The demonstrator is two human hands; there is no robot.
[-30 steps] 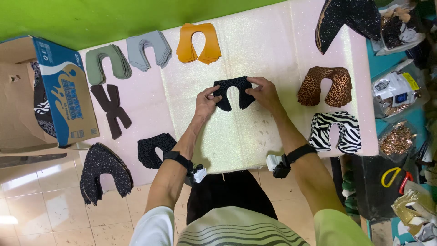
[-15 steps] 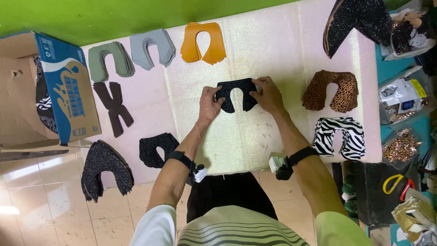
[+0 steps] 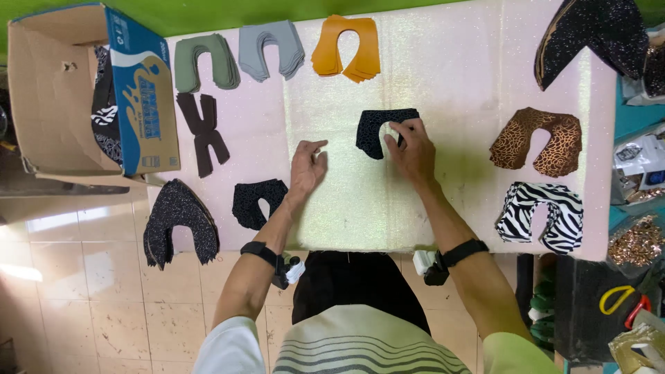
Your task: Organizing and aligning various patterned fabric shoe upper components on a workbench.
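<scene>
Our right hand (image 3: 414,149) pins a black U-shaped fabric piece (image 3: 377,128) to the pale glittery table (image 3: 443,62), its grip closed on the piece's inner edge. Just left of that piece, our left hand (image 3: 307,166) hovers with its grip loosely spread, holding nothing. An orange stack (image 3: 346,45) lies beyond the piece, and a leopard-print piece (image 3: 537,138) lies well to its right.

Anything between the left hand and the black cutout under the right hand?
Nothing visible. The left hand rests on the bare pale sheet; only open sheet lies between it and the black cutout, which the right hand is touching.
</scene>
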